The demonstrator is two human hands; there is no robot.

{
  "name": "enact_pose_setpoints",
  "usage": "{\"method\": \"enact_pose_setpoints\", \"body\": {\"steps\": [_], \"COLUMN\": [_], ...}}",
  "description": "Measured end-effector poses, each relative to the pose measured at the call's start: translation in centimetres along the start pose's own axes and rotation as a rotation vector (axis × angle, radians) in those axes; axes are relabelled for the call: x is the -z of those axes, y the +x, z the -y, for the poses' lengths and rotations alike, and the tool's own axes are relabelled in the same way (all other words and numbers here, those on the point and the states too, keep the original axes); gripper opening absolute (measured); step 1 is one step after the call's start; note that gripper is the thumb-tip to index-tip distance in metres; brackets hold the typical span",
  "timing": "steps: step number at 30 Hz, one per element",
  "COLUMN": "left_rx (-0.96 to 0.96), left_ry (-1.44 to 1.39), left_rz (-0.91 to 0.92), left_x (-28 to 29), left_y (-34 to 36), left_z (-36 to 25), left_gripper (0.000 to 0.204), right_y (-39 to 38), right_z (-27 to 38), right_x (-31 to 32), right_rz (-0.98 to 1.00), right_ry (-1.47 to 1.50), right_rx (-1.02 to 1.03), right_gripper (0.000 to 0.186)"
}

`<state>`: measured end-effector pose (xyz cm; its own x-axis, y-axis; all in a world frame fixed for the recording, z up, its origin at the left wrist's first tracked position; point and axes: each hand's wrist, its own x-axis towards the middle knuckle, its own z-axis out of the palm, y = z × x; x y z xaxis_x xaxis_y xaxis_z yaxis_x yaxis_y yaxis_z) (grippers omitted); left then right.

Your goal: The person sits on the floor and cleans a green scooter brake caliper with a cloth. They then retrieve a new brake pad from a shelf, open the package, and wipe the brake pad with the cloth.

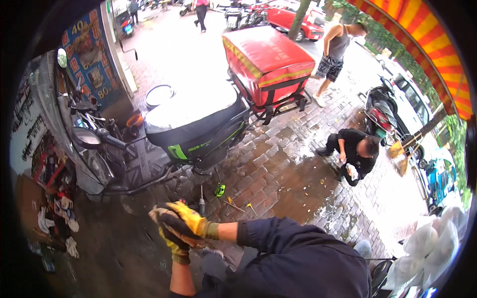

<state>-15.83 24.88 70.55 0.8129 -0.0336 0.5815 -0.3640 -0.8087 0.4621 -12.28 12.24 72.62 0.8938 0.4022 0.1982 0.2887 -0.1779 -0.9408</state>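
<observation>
Both my hands wear yellow work gloves with dark patches and are pressed together low in the head view, left of the middle. My right hand lies over the top with its fingers bent. Beneath it, my left hand is partly covered, its fingers closed against the right. A tan, crumpled, cloth-like thing shows between and under the palms; most of it is hidden. Just beyond the gloves, a screwdriver with a grey handle lies on the wet paving. A green-handled tool and a small yellow-handled tool lie nearby.
A black electric scooter with green marks stands ahead, carrying a red delivery box. Someone in black crouches at the right; another person walks behind. Clothes and boxes crowd the left. White plastic bags hang at lower right.
</observation>
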Motion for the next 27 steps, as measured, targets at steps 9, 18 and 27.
{"method": "enact_pose_setpoints", "body": {"steps": [9, 18, 27], "left_rx": [0.528, 0.834, 0.726], "left_ry": [-0.269, -0.467, 0.534], "left_rz": [-0.063, -0.511, -0.628], "left_x": [22.3, 54.4, 70.3], "left_y": [-9.2, -12.4, -19.3], "left_z": [13.2, 22.9, 42.8], "left_gripper": [0.055, 0.058, 0.085], "right_y": [5.5, 14.9, 23.2], "right_z": [-1.4, 26.0, 26.7], "right_x": [-28.8, -54.1, -83.4], "right_rz": [0.220, 0.877, 1.379], "right_ry": [0.364, 1.108, 1.226], "right_rx": [-0.085, -0.309, -0.847], "right_gripper": [0.056, 0.056, 0.055]}}
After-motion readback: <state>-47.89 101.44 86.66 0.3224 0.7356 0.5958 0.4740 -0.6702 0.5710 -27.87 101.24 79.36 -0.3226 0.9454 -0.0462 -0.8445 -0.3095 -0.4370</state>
